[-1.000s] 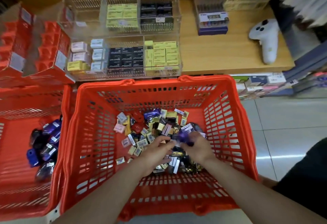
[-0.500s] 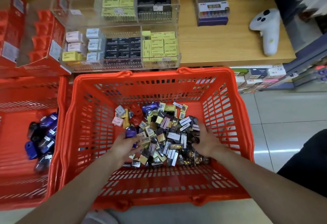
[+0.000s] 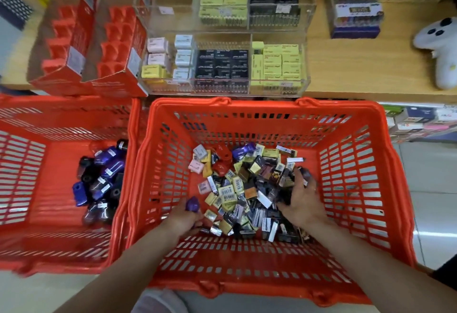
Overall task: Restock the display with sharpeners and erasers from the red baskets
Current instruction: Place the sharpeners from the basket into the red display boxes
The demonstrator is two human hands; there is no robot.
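Sorting is the step in hand here, by the look of it. A purple sharpener (image 3: 192, 204) is gripped in the left hand (image 3: 183, 218), fingers curled round it, at the near-left edge of the mixed pile (image 3: 249, 189) in the right-hand red basket (image 3: 267, 107). The right hand (image 3: 303, 201) is dug into the right side of that pile with fingers bent among the packets; whether anything is actually pinched there can't be told, too much clutter.

More purple and dark sharpeners (image 3: 101, 179) are lying in the left red basket (image 3: 66, 104), so the one being held is probably meant to go over there with the rest, though that's a guess. The erasers are mostly small wrapped blocks, yellow, black, pink, all jumbled.

To get it done tidily: one kind should be pulled at a time, and the pile should be raked gently so packets aren't flicked through the side slots. The clear display case (image 3: 222, 40) sits on the far side on the wooden shelf (image 3: 358, 70), with its far-left compartment looking bare, so colours should be matched to the stacks already in it.
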